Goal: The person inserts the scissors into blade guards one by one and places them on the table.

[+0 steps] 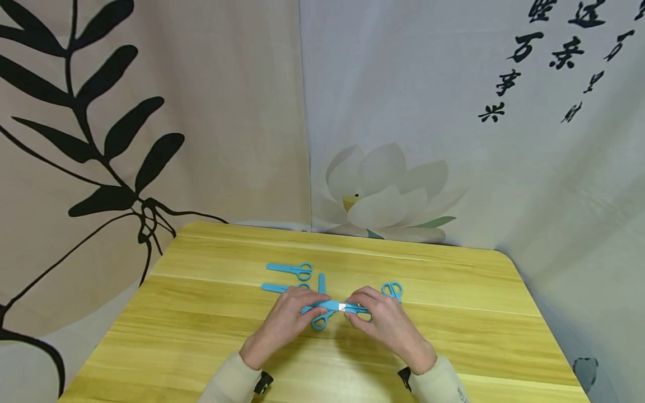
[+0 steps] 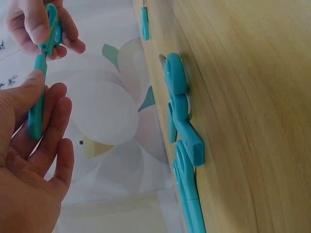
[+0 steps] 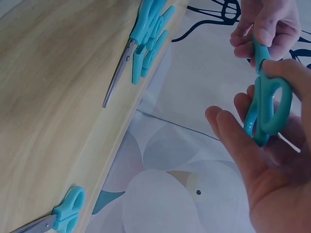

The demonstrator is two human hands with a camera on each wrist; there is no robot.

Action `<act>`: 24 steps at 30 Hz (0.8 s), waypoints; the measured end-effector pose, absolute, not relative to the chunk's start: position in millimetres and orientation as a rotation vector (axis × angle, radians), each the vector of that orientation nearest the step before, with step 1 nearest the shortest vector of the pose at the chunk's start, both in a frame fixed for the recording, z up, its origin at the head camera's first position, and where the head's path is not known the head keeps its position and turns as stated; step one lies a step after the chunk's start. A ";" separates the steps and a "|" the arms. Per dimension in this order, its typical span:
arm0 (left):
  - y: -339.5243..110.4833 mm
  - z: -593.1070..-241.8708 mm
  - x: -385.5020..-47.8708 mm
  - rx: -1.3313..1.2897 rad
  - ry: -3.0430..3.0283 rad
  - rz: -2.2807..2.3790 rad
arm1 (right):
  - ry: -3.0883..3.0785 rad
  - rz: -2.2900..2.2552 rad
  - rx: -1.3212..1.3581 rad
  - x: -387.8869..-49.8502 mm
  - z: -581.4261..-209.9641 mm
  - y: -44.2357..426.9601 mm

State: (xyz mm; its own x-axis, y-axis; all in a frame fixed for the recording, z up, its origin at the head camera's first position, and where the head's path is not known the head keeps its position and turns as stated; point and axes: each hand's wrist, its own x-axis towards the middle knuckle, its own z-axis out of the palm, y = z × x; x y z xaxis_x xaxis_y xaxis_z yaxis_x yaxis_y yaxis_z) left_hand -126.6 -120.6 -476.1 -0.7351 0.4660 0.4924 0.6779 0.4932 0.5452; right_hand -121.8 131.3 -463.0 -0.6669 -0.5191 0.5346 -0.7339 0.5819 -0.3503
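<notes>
Tabletop (image 1: 468,347), sheath (image 1: 330,305) (blades (image 1: 342,307) seemingly partly inside)

Cream left sleeve (image 1: 230,382), matching right sleeve (image 1: 437,385) with small dark marking (image 1: 461,395), black left wristpiece (image 1: 263,383), black right wristpiece (image 1: 405,378)

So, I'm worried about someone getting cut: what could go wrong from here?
The left hand pinches the cover and the right hand holds the scissors by the handles. Metal shows between them, so a finger might slip onto it if the cover shifts suddenly. Two other pairs, one far and one near the covered ones, have bare blades; a lowered hand could brush them.
</notes>
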 end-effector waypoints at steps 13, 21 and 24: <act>-118.4 -476.3 -126.6 -0.979 -2.444 -1.127 | -2.406 0.821 1.020 -121.8 -463.8 134.3; -120.7 -474.9 -125.7 -0.940 -2.563 -1.235 | -2.351 0.911 1.091 -122.4 -465.5 141.6; -121.7 -474.6 -126.6 -0.965 -2.563 -1.219 | -2.345 0.911 1.106 -121.6 -465.1 142.9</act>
